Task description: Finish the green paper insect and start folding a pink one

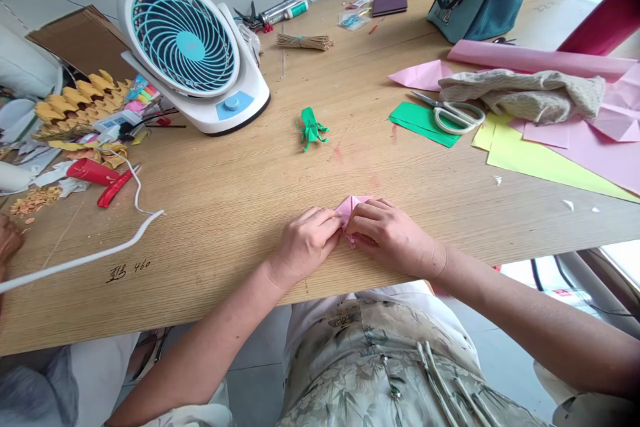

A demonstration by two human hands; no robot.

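Observation:
A small folded piece of pink paper [349,205] lies near the table's front edge, between my two hands. My left hand [311,240] pinches its left side, fingers closed. On the other side my right hand [387,233] has its fingers curled and pressed onto the paper, covering much of it. Part of the folds shows above and below the fingertips; the rest is hidden. Beyond my hands, a green folded-paper insect [311,128] with thin legs stands on the wooden table [225,213].
A white fan [250,103] stands back left. Scissors [463,118] lie on green paper [407,121] at right, beside yellow paper [540,163], pink sheets [595,160] and a grey cloth [525,93]. A white cable [100,257] crosses the left; another person's hand [9,238] is at the edge.

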